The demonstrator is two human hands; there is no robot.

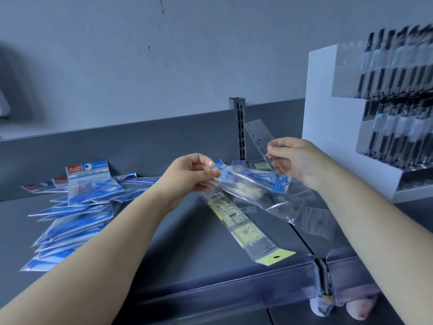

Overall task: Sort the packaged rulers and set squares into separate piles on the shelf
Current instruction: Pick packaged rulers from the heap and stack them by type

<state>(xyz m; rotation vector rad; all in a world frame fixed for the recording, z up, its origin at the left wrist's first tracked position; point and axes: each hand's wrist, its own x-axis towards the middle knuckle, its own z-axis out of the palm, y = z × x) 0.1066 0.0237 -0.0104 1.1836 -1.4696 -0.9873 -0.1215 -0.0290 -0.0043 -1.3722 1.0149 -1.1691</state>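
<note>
1. Grey wall behind, and below it a dark shelf (187, 235) that carries all the stock.
2. Left hand (191, 175) is closed in a pinch, thumb against fingertips, on the near-left end of a set-square pack (255, 184) in clear film with blue print.
3. Right hand (291, 161) is also closed, fingers curled round a clear ruler pack (259, 134) whose free end angles up and back toward the shelf upright; whether it grips the set-square pack as well I cannot tell.
4. Set-square pack's long axis runs left to right between the hands, held above the shelf.
5. Just beneath the left hand a yellow-carded ruler pack (243, 227) lies flat, its long axis running from the hands toward the shelf's front edge, and loose clear sleeves (309, 214) sit beside it on the right.
6. Blue pile (77, 207) of geometric-set packs lies well to the left, so the left hand is the nearer one for carrying the set-square pack there, while the ruler belongs on the near side, by my judgement.
</note>
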